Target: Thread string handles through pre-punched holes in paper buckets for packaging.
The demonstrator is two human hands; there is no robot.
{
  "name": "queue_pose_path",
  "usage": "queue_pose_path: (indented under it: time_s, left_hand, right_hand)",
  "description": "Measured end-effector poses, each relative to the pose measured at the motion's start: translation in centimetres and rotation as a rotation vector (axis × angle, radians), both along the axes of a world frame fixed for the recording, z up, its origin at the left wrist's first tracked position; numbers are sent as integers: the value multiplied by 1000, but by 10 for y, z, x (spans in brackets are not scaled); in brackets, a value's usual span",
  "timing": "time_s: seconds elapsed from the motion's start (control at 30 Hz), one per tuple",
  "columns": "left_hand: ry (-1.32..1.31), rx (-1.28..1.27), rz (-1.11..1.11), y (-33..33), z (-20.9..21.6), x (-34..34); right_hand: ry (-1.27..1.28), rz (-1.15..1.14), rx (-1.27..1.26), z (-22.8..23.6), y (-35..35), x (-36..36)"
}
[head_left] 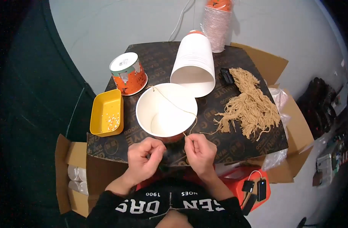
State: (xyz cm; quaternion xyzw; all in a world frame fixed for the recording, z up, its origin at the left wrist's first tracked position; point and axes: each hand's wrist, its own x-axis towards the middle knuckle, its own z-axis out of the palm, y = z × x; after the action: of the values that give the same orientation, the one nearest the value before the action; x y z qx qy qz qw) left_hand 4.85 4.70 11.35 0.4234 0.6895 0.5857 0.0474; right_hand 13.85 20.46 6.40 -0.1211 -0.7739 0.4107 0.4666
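A white paper bucket (143, 110) stands open end up at the table's near middle. A thin tan cord (173, 103) runs from its far left rim across the opening and bends down on the right. My right hand (199, 152) is closed in a pinch on the cord close to the bucket's near right side. Just left of it, my left hand (145, 157) is closed with thumb against fingers, before the bucket's near wall; what it holds, if anything, is hidden. A loose bundle of tan cords (250, 108) lies on the right.
An orange patterned bucket (130, 78) sits upside down behind a yellow tray (95, 117) with small beads. Farther back, white nested buckets (195, 53) lie on their side, near a tall bucket stack (217, 28). Cardboard boxes (80, 154) flank the dark table (159, 49). A red stool (265, 188) holds devices.
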Motion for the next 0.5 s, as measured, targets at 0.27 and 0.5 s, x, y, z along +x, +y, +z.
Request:
queue_pose_path:
  time_s: [0.27, 0.5]
  left_hand:
    - [497, -241, -119, 33, 48, -49]
    - [561, -492, -528, 62, 47, -77]
  right_hand:
    - [42, -43, 38, -2, 3, -12]
    - [124, -37, 76, -5, 3, -19]
